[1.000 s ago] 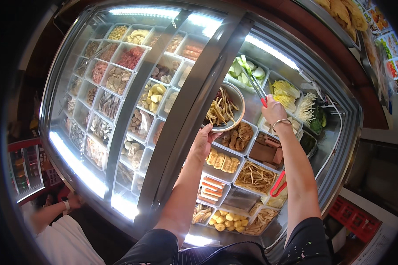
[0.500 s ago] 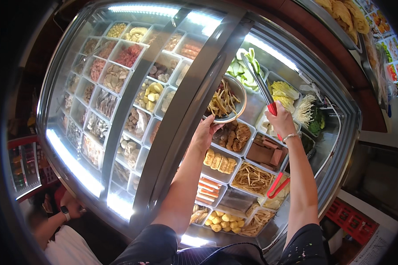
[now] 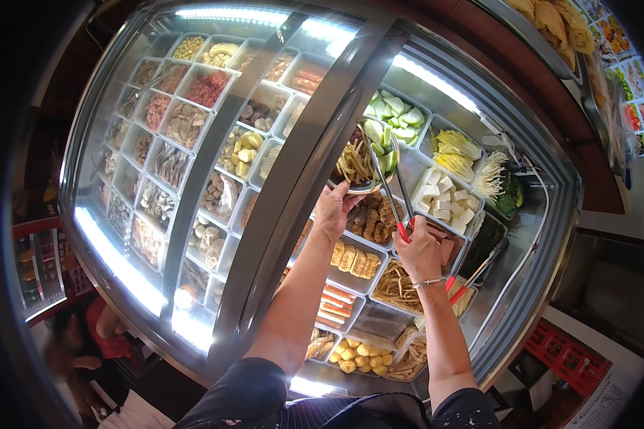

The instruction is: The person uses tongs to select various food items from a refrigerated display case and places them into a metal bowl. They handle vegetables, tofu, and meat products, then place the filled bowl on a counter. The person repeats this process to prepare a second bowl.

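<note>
My left hand [image 3: 334,213] holds a round metal bowl [image 3: 365,189] by its near side, partly behind the dark frame of the glass case. Brown dried-looking strips [image 3: 353,161] lie in the bowl. My right hand [image 3: 420,256] is closed round the red handles of metal tongs [image 3: 403,232]. Their tips reach over the bowl and pinch green vegetable slices [image 3: 384,143], which overlap the strips. Whether the slices touch the bowl cannot be made out. Behind the bowl stands a tub of similar pale green slices [image 3: 402,116].
Nearby tubs hold tofu cubes [image 3: 447,200], yellow cabbage [image 3: 454,151], fried rolls [image 3: 355,260] and yellow balls [image 3: 361,355]. Another pair of red-handled tongs [image 3: 461,293] rests at the right. The frame bar [image 3: 286,193] runs beside my left forearm. Another person's arm [image 3: 109,322] shows at lower left.
My right hand has brought the tongs from the green-slice tub left and nearer to me, over the bowl, with slices in their tips. The bowl has stayed nearly in place.
</note>
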`<state>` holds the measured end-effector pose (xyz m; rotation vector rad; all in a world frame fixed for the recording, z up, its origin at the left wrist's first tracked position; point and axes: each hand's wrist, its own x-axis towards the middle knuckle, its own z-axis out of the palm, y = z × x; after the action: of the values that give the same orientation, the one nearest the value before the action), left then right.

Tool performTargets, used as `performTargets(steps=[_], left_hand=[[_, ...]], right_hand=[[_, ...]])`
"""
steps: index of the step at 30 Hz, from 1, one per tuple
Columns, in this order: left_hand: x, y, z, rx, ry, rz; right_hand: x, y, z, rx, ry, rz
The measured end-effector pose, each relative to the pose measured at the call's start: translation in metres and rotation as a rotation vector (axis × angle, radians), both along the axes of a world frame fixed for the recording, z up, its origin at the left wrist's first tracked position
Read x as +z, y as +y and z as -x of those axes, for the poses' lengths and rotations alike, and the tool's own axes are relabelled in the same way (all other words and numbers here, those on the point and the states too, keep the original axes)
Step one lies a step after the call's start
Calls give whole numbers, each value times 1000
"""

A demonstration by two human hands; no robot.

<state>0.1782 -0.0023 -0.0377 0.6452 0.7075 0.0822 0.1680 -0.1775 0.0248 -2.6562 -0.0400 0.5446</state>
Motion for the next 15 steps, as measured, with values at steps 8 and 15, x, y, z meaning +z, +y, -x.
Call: performTargets(steps=[8, 15], left_hand=[[-8, 1, 5, 2, 15, 108], [-2, 1, 7, 22, -20, 129]], right_hand=[[9, 3, 9, -41, -90, -30], [6, 0, 3, -55, -121, -158]])
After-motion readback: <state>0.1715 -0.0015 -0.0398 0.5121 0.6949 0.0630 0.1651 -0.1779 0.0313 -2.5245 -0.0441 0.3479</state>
